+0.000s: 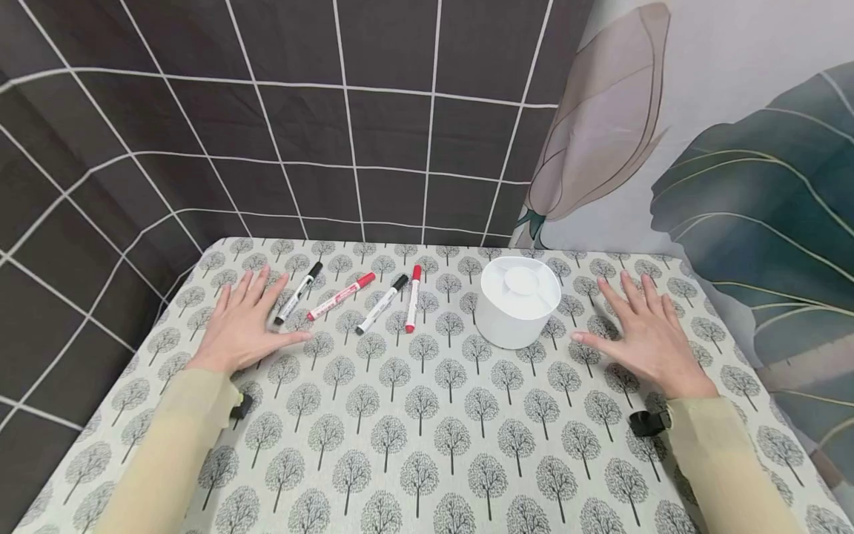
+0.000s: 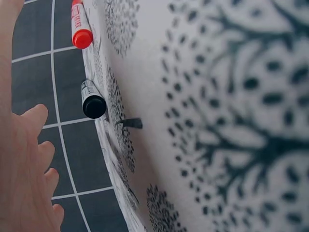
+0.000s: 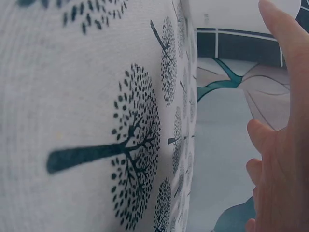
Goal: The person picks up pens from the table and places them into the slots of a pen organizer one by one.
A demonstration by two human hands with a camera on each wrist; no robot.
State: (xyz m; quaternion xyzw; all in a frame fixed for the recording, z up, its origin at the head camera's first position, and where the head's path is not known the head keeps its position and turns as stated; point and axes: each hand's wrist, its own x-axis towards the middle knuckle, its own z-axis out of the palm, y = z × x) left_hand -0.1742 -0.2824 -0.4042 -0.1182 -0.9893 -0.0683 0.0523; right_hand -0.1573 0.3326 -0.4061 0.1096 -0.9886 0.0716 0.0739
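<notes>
My left hand point(image 1: 245, 325) rests palm down with spread, straight fingers at the left of the table, holding nothing. Just right of its fingertips lies a black-capped marker point(image 1: 298, 294). Beyond that, in a loose row, are a red marker point(image 1: 341, 297), a second black marker point(image 1: 382, 305) and a second red marker point(image 1: 414, 299). In the left wrist view, a black marker end point(image 2: 94, 106) and a red one point(image 2: 82, 38) show near the hand. My right hand point(image 1: 643, 335) lies spread and bare of objects, right of a white round container point(image 1: 517, 302) with a knobbed, sectioned top.
A cloth printed with trees point(image 1: 420, 415) covers the table. Behind it hangs a dark curtain with white grid lines point(image 1: 387, 126), and at the right a pale curtain with flower and leaf shapes point(image 1: 754, 193). Dark straps point(image 1: 650, 423) sit at the wrists.
</notes>
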